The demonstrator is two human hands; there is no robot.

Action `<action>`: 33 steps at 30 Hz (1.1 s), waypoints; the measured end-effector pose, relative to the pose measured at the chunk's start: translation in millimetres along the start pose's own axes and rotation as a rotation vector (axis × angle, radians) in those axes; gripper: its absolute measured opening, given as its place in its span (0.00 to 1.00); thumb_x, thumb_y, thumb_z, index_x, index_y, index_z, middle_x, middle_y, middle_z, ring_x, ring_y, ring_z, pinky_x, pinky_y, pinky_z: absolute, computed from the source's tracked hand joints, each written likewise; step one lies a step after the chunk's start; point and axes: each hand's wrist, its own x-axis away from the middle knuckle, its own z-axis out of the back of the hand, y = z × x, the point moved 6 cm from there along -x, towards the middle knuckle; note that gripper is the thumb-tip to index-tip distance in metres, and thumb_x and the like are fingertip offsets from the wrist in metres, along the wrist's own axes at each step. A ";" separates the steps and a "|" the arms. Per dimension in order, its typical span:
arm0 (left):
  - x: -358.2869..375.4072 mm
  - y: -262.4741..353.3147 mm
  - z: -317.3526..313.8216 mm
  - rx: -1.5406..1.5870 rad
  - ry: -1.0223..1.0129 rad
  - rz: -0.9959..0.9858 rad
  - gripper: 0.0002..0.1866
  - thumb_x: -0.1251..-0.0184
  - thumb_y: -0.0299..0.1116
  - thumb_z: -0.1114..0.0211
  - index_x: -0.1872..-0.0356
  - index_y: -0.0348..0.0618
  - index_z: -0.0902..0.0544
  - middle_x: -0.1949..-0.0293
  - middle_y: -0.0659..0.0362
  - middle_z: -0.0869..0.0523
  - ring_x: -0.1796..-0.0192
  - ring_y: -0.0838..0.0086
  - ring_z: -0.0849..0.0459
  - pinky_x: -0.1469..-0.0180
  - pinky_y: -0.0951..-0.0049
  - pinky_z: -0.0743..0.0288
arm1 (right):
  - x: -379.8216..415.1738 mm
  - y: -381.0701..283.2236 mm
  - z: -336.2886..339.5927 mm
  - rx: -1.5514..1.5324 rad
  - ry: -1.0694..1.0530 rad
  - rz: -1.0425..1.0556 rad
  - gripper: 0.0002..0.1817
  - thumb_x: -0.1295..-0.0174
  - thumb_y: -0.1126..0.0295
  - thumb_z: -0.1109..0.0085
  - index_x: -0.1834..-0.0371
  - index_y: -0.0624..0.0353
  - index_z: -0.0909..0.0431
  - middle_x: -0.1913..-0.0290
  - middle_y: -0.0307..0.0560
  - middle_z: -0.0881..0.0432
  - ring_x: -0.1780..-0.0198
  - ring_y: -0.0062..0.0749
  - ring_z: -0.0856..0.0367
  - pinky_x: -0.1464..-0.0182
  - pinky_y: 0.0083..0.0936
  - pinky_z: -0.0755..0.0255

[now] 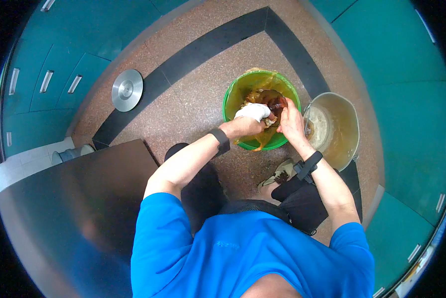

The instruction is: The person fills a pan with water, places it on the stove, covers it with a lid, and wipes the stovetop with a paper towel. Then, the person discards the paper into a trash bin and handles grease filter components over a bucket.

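In the head view, both hands work over a round green plastic bucket (233, 97) lined with a translucent yellowish bag, which stands on the speckled brown stone floor (193, 94) just in front of the person's knees. The left hand (250, 119) clasps a white cloth (254, 111) against a brown, wet-looking lump (274, 102) that the right hand (291, 120) grips from the other side, fingers curled about it above the bucket's opening. Both forearms reach forward and down, elbows bent, a dark band on each wrist. A likely mishap, as I judge it: the slick lump could slip and splash or drip onto the floor, or an elbow could knock the round metal pail of pale liquid (340, 129) just beside the right forearm.
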 end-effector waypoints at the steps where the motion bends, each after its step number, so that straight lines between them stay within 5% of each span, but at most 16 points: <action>1: -2.5 -1.0 0.5 0.026 -0.052 0.036 0.18 0.43 0.23 0.36 0.51 0.47 0.12 0.53 0.50 0.11 0.47 0.53 0.13 0.43 0.59 0.19 | -0.7 -0.4 0.9 -0.005 0.003 -0.004 0.21 0.22 0.72 0.60 0.29 0.63 0.34 0.61 0.58 0.14 0.78 0.38 0.14 0.72 0.36 0.18; 7: -10.8 10.6 16.6 0.041 -0.195 0.118 0.15 0.42 0.29 0.32 0.52 0.47 0.12 0.54 0.53 0.10 0.49 0.57 0.12 0.46 0.62 0.19 | -2.6 -3.9 8.5 -0.063 0.026 -0.034 0.21 0.23 0.73 0.60 0.29 0.64 0.34 0.60 0.58 0.14 0.79 0.38 0.15 0.71 0.36 0.18; 15: -21.2 6.2 27.7 0.018 -0.104 -0.004 0.12 0.44 0.28 0.31 0.58 0.43 0.11 0.60 0.53 0.10 0.53 0.57 0.11 0.49 0.63 0.18 | -15.7 19.1 12.9 -0.115 0.106 -0.054 0.21 0.22 0.74 0.60 0.29 0.68 0.35 0.62 0.58 0.14 0.80 0.36 0.15 0.75 0.34 0.19; 23: -11.2 -11.0 22.3 -0.073 -0.201 -0.007 0.12 0.43 0.26 0.31 0.58 0.46 0.11 0.61 0.52 0.10 0.55 0.57 0.11 0.53 0.61 0.19 | -25.1 25.6 34.0 -0.538 0.173 -0.121 0.19 0.21 0.74 0.63 0.32 0.67 0.35 0.56 0.54 0.17 0.82 0.31 0.18 0.80 0.23 0.22; 33: -15.6 4.6 52.2 -0.105 -0.038 0.113 0.11 0.43 0.25 0.32 0.57 0.45 0.14 0.60 0.53 0.10 0.55 0.58 0.11 0.52 0.62 0.18 | -12.8 48.3 87.0 -0.843 -0.010 -0.331 0.17 0.25 0.70 0.50 0.35 0.59 0.31 0.51 0.49 0.15 0.73 0.28 0.14 0.77 0.18 0.21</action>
